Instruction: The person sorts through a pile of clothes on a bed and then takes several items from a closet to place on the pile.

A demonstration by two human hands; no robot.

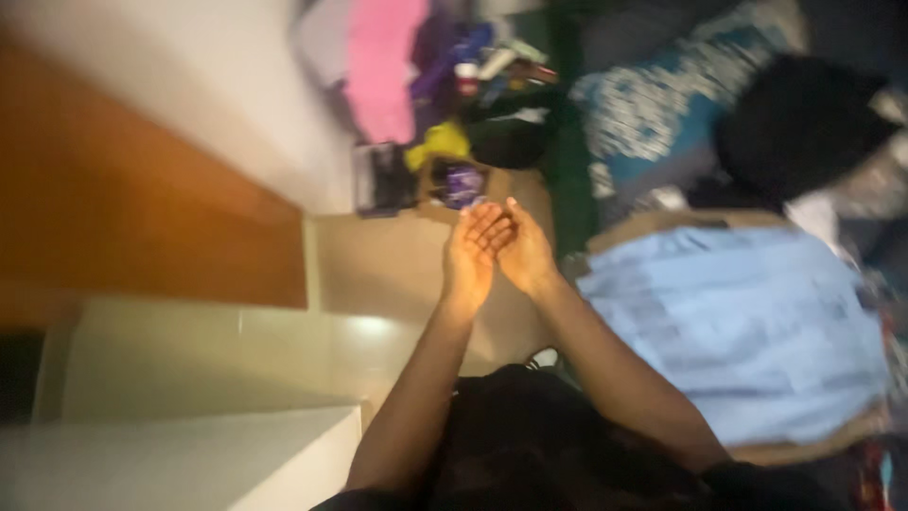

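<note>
1. We saw the left hand [470, 257] and the right hand [523, 249] raised together over the pale tiled floor [378, 274], palms turned up and fingers spread, the inner edges touching near the fingertips. Neither hand gripped anything; both were empty as far as the blur let us tell.

2. The nearest things lay just beyond the fingertips, farther away: a small purple packet [462, 182] and, a little to its left, a crumpled yellow cloth [441, 142] beside a dark boxy item [383, 177]. None of them touched the hands.

3. To the right of the right forearm sat a pale blue folded fabric [747, 322], close to the arm yet apart from the hand.

4. We judged the main risk to be a blind reach: the view was smeared by motion, so a hand going forward could have knocked the purple packet into the far clutter of bottles and cloth.

5. A second risk, in our judgement, was the right forearm brushing the blue fabric and dragging it out of its fold.
</note>
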